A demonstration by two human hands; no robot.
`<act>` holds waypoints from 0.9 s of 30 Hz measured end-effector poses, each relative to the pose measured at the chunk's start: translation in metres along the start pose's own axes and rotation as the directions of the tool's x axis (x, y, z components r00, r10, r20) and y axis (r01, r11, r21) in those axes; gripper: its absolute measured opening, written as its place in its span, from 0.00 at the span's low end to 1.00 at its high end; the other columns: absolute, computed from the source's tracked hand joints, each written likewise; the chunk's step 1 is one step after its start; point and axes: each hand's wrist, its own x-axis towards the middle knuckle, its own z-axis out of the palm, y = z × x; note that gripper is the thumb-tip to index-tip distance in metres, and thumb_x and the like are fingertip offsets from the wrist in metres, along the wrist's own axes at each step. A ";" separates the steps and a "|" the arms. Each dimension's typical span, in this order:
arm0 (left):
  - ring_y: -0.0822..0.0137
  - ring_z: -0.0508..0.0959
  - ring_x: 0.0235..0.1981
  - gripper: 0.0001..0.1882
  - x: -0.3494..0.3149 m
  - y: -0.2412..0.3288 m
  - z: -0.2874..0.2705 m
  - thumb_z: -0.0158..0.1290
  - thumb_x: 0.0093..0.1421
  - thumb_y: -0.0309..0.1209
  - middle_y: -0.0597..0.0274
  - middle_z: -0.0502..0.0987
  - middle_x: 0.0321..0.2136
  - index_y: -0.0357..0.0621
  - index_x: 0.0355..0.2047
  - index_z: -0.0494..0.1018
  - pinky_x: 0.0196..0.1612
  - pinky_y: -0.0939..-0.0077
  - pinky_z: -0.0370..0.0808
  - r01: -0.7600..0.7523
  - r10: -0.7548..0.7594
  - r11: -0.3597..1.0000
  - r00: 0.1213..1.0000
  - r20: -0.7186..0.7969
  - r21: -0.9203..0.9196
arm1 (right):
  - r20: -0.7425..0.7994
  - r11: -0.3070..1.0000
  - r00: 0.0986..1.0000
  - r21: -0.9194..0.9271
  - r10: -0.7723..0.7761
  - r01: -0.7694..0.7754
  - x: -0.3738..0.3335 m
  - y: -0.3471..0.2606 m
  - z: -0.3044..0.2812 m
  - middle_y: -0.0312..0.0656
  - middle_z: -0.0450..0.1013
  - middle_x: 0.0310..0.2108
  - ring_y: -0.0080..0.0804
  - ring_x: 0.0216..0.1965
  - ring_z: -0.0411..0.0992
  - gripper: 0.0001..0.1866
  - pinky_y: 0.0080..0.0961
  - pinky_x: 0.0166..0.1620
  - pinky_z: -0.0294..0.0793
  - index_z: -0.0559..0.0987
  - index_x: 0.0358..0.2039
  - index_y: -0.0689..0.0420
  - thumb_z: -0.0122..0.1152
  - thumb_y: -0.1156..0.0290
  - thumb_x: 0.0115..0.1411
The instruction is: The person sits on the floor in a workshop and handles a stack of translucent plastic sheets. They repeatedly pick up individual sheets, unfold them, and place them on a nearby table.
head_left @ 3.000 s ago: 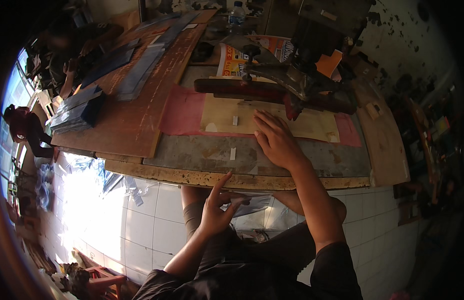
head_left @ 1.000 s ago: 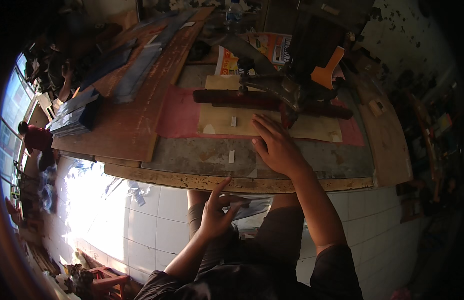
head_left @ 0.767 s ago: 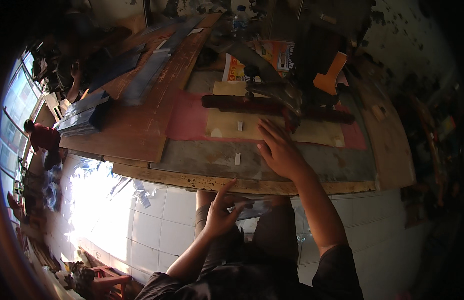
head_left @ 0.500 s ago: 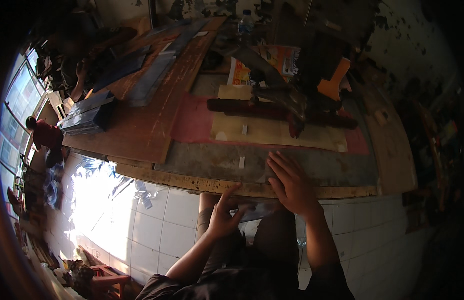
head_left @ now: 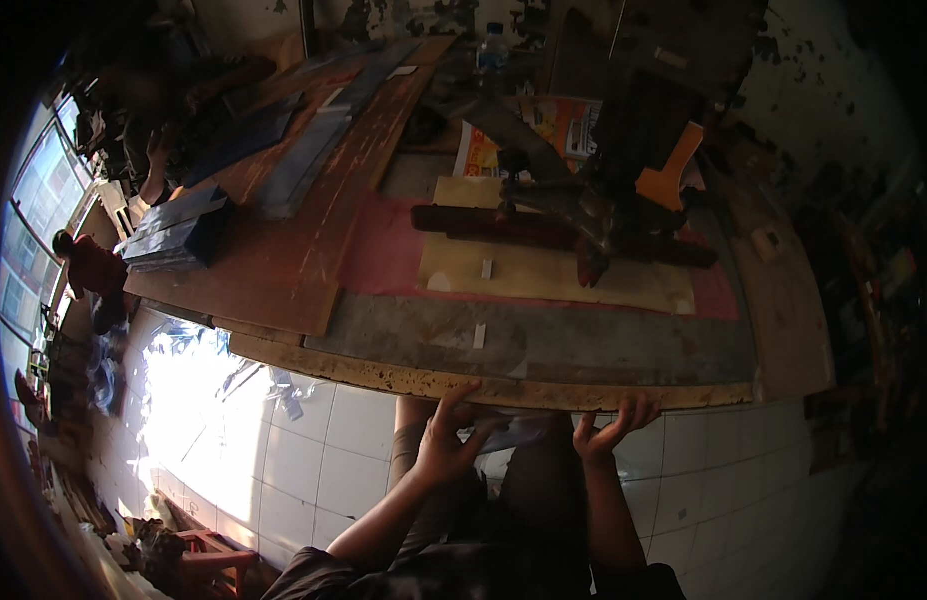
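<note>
Apparently greyish sheet (head_left: 523, 432) just right of left hand (head_left: 449, 440), can't tell if gripped; likely light, floppy, slippery, pinch by edge; right hand (head_left: 615, 428) loosely spread at surface (head_left: 383, 375) edge

left hand (head_left: 445, 452) and right hand (head_left: 605, 437) were at the front edge of the table (head_left: 603, 340). beyond, 1 upper sheet (head_left: 543, 277) lay on 1 lower sheet (head_left: 380, 250), below the press bar (head_left: 453, 222). 1 rear tab (head_left: 487, 269) lay on the upper sheet, 1 front tab (head_left: 479, 335) before it. at left, a board (head_left: 283, 265) bore 1 stack (head_left: 173, 237).
</note>
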 end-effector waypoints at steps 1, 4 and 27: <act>0.62 0.86 0.46 0.36 0.000 -0.004 0.001 0.58 0.63 0.18 0.51 0.85 0.39 0.42 0.68 0.55 0.53 0.67 0.78 -0.013 0.013 0.999 1.000 -0.006 -0.036 | -0.045 1.000 0.999 -0.018 -0.013 0.013 0.001 -0.003 0.006 0.59 0.47 0.72 0.68 0.74 0.38 0.36 0.74 0.70 0.37 0.54 0.68 0.60 0.50 0.49 0.72; 0.62 0.85 0.46 0.37 0.000 -0.014 0.003 0.58 0.62 0.17 0.51 0.85 0.39 0.42 0.68 0.55 0.53 0.67 0.78 -0.037 0.035 0.995 0.999 -0.019 -0.097 | -0.072 1.000 0.997 -0.019 0.016 -0.017 0.001 -0.007 0.012 0.60 0.45 0.72 0.68 0.75 0.35 0.38 0.75 0.70 0.35 0.54 0.68 0.59 0.54 0.47 0.70; 0.58 0.84 0.50 0.36 0.000 -0.021 0.000 0.55 0.60 0.13 0.51 0.85 0.42 0.42 0.66 0.57 0.54 0.66 0.79 -0.053 0.053 0.989 0.999 0.000 -0.138 | -0.010 0.998 0.998 0.009 0.059 -0.059 -0.008 -0.005 0.005 0.58 0.44 0.73 0.68 0.76 0.32 0.37 0.77 0.69 0.34 0.55 0.68 0.56 0.58 0.50 0.68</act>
